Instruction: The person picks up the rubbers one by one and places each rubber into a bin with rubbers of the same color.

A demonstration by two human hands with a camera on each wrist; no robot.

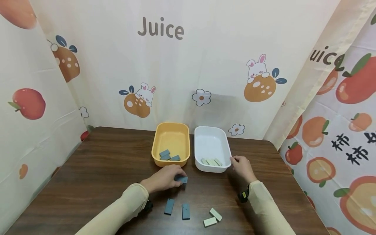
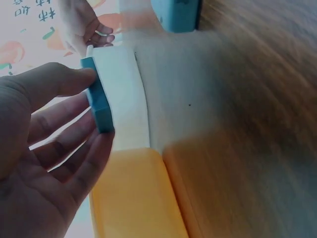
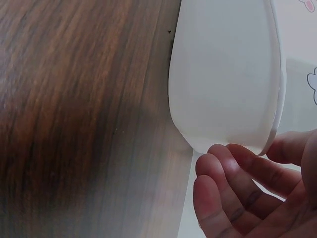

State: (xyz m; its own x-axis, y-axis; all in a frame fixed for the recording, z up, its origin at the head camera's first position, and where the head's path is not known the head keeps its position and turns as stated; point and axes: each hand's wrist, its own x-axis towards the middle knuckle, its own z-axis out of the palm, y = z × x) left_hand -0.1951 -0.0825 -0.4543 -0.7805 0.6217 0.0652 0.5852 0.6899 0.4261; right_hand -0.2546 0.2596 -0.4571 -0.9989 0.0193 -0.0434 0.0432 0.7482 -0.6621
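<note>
I have the left hand (image 1: pixel 165 179) pinching a blue block (image 1: pixel 183 180) at the head view's lower centre, and the right hand (image 1: pixel 243 168) pinching the white tub (image 1: pixel 212 169) right of centre.

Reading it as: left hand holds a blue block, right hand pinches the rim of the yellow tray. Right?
One thing off: the tray whose rim the right hand pinches is white, not yellow; the right wrist view shows it. The rest stands: the left hand holds a blue block.
</note>
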